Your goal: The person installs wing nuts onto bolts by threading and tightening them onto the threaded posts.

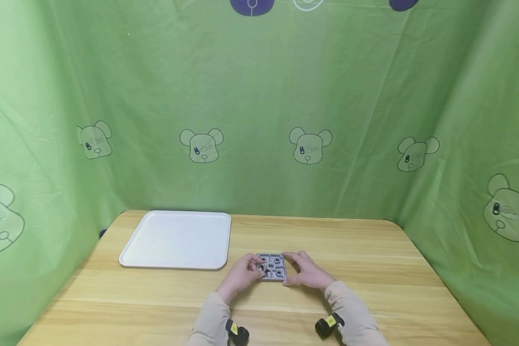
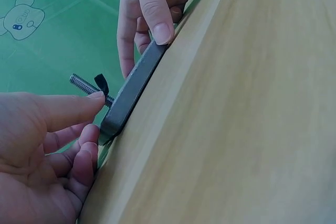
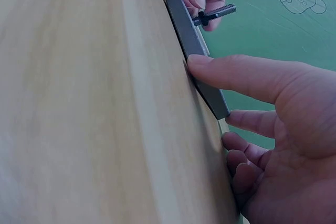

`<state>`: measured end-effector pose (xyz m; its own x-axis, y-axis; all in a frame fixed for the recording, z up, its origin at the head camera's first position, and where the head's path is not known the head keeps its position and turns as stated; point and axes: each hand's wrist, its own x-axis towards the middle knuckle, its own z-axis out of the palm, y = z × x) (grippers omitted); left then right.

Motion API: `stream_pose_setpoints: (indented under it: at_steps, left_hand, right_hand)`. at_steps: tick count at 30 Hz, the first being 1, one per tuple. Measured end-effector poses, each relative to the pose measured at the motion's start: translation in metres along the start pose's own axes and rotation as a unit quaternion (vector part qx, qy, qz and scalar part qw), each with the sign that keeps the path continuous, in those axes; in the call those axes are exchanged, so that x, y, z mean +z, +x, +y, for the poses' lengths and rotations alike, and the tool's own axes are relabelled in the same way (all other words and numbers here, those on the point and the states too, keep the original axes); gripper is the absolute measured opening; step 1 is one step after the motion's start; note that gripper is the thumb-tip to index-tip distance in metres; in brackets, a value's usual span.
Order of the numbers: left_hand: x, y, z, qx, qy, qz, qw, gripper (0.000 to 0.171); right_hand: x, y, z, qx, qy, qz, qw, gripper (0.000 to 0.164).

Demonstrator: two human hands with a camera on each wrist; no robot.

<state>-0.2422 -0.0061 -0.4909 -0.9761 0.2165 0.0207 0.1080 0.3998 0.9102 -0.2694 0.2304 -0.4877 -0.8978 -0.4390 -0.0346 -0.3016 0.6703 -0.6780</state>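
A square grey plate (image 1: pixel 281 267) with round sockets and raised ribs lies flat on the wooden table in the head view. A threaded bolt (image 2: pixel 82 84) stands up from its left part, carrying a small black wing nut (image 2: pixel 101 82) low on the thread. My left hand (image 1: pixel 243 270) pinches the wing nut, thumb against one side; its other fingers curl by the plate's left edge. From the right, my right hand (image 1: pixel 308 273) holds the plate, thumb at the near corner and fingers at the far one. The fingertips are partly hidden in the head view.
A white tray (image 1: pixel 177 240) lies to the left on the wooden table (image 1: pixel 354 240), beyond my left hand. Green curtains (image 1: pixel 251 187) with bear-head prints hang behind the table and along both sides.
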Motion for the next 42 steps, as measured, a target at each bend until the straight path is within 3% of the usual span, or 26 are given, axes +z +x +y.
stream_pose_setpoints:
  at_steps: [14,25,37,42]
  left_hand:
    - [0.0000,0.0010,-0.0022,-0.011,0.005,-0.001,0.9999,0.019]
    - [0.0010,0.0025,-0.0028,0.013,0.030,-0.004,0.9995,0.019]
    - [0.0041,0.0032,-0.0028,0.013,0.045,0.003,0.9989,0.015]
    - [0.0045,0.0039,-0.0049,0.041,0.054,0.006,0.9977,0.013]
  right_hand:
    - [0.0004,-0.0006,-0.0016,0.002,0.002,0.004,1.000,0.086]
    - [0.0011,0.0007,0.0003,0.000,-0.003,0.006,1.000,0.087]
    - [0.0007,-0.0006,-0.0015,0.002,-0.003,0.005,1.000,0.086]
    - [0.0009,-0.0004,-0.0004,0.005,0.002,0.005,1.000,0.086]
